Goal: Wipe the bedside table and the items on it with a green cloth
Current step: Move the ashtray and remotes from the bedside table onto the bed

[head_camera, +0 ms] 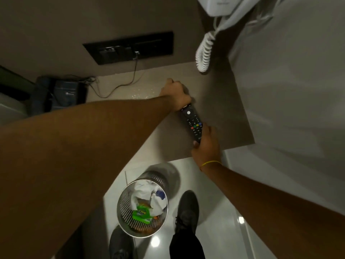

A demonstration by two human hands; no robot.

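Black remote control (pixel 192 123) over bedside table (pixel 220 113), grasped at near end by right hand (pixel 206 144), far end under clenched left hand (pixel 175 95); at 6 o'clock, perforated metal bin (pixel 142 206) holding white bag (pixel 149 198), green wrapper (pixel 141 214); green cloth indiscernible.

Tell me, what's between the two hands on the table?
In the head view, the long black remote control spans the gap: the left hand covers its top end and the right hand holds its bottom end.

both hands (pixel 206 144) gripping remote (pixel 192 122), bedside table (pixel 224 101)
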